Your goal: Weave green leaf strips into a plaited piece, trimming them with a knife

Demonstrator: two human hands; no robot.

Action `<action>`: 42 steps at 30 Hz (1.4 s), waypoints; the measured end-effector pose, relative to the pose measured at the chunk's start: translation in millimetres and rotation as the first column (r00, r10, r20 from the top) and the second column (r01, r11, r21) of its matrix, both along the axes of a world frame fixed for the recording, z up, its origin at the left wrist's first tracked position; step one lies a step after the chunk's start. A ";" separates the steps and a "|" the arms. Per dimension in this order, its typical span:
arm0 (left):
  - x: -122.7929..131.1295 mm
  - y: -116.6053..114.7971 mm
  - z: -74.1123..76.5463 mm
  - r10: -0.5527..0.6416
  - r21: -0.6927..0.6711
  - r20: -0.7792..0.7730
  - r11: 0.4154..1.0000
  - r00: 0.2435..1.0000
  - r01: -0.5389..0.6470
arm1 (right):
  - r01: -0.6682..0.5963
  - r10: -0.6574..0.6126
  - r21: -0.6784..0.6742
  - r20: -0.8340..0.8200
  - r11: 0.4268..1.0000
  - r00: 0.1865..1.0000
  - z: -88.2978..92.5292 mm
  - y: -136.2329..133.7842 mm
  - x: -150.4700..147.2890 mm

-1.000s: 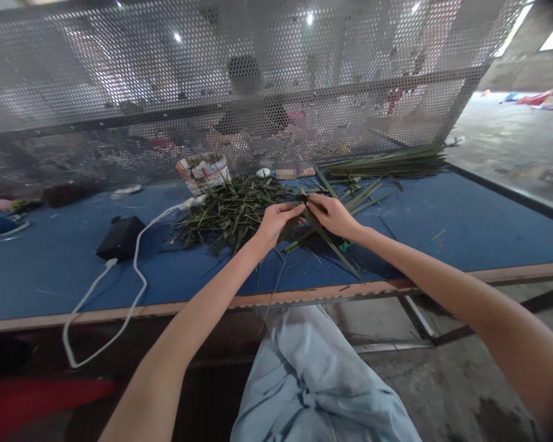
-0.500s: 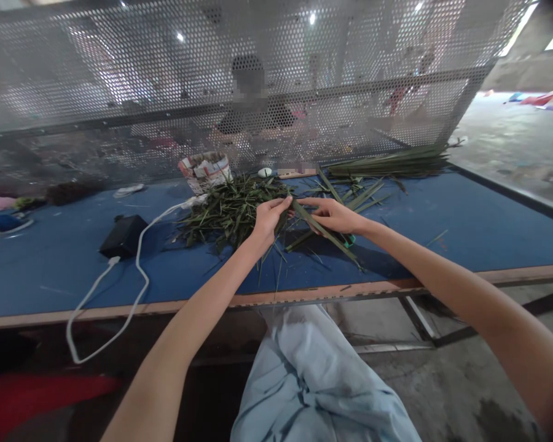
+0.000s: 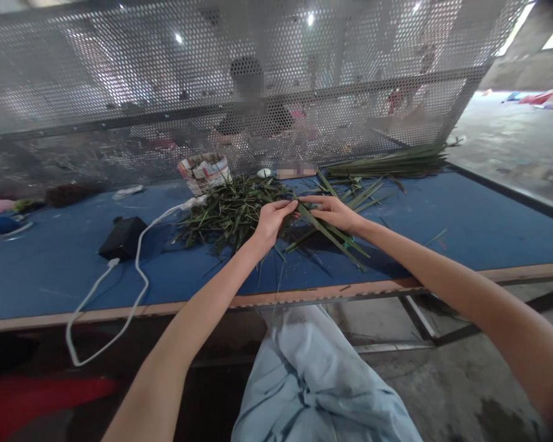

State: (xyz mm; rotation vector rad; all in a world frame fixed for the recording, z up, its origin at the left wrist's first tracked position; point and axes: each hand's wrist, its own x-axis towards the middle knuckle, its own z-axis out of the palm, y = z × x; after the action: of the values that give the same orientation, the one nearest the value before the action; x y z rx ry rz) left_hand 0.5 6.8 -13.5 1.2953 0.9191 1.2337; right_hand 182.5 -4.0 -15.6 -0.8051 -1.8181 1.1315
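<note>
- One tub (image 3: 204,173), with a red-and-white papery side, stands at the back of the counter (image 3: 184,273), beside the leaf pile (image 3: 225,212); pale, paper-like pieces show at its rim, and what lies deeper is hidden.
- At the far left, one blue ball (image 3: 0,224) sits by a pale curved edge; whether that edge belongs to a dish, I cannot tell.
- Two hands meet above the counter, just right of the pile.
- The left hand (image 3: 271,220) pinches the upper ends of the strips (image 3: 328,231) between thumb and fingers.
- The right hand (image 3: 330,212) has its fingers stretched toward the left one, narrowly parted and touching the strips; how firmly it grips, I cannot tell.
- At least two strips run from the hands down to the right, their lower ends spread apart.
- The pile holds too many pieces to count.
- One bundle (image 3: 389,163) of long leaves lies along the back right, by the mesh (image 3: 120,73).
- One small bright-green thing (image 3: 349,243) shows beneath the strips, too small to identify.
- One black box (image 3: 123,238) lies left of the pile, with one white cable (image 3: 141,261) at its front, looping over the counter's near edge.
- One white oval (image 3: 264,174) lies behind the pile.
- One person (image 3: 255,120) shows through the mesh.
</note>
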 end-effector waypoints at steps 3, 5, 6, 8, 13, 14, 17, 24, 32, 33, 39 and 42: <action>-0.1 -0.5 0.5 -0.019 0.008 0.023 1.000 1.000 0.018 | 0.001 -0.001 -0.010 -0.014 1.000 1.000 -0.8 2.4 1.7; -1.0 -1.6 2.6 -0.026 0.003 0.026 1.000 0.999 0.026 | -0.001 0.001 -0.015 0.005 1.000 1.000 -1.0 2.3 2.0; -1.4 -2.1 3.7 -0.028 -0.005 0.020 1.000 0.999 0.028 | -0.003 0.004 -0.012 0.029 1.000 1.000 -1.2 1.9 1.9; -2.0 -2.7 5.1 -0.029 -0.028 0.002 0.999 1.000 0.029 | 0.013 -0.016 0.040 0.088 0.999 0.996 -1.5 0.3 1.2; -0.6 -1.7 3.9 -0.062 -0.080 -0.011 0.995 0.998 0.061 | 0.214 -0.312 0.477 0.137 0.853 0.940 -0.8 -6.6 0.6; -0.3 -1.7 3.6 -0.073 -0.084 -0.009 0.994 0.997 0.072 | 0.224 -0.354 0.548 0.143 0.806 0.924 0.2 -7.7 1.6; -0.5 -2.7 3.5 -0.112 -0.065 -0.013 0.992 0.994 0.111 | 0.166 -0.399 0.687 0.194 0.707 0.896 3.8 -8.3 7.7; -1.1 -4.5 5.2 -0.140 -0.013 -0.060 0.990 0.988 0.139 | 0.023 -0.440 0.831 0.270 0.555 0.856 7.6 -1.5 18.4; 0.8 -1.5 -0.3 -0.164 -0.009 -0.060 0.987 0.985 0.163 | 0.170 -0.340 0.658 0.140 0.734 0.930 -1.4 6.0 8.8; 1.3 -1.5 -1.0 -0.162 -0.003 -0.061 0.987 0.985 0.162 | 0.185 -0.316 0.604 0.118 0.776 0.942 -2.4 7.2 7.2; 4.7 -3.9 -2.5 -0.064 0.031 -0.132 0.997 0.989 0.069 | 0.228 -0.254 0.307 0.046 0.924 0.966 -2.9 9.7 1.1; 6.4 -6.4 -1.4 -0.035 0.058 -0.169 0.997 0.985 0.045 | 0.219 -0.237 0.268 0.035 0.938 0.971 -3.1 12.2 2.0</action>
State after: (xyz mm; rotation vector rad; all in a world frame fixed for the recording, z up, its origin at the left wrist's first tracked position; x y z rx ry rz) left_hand 6.9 0.4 -14.9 1.4770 0.9757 1.1421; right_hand 184.5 8.3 -18.6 -0.8770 -1.8265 0.7052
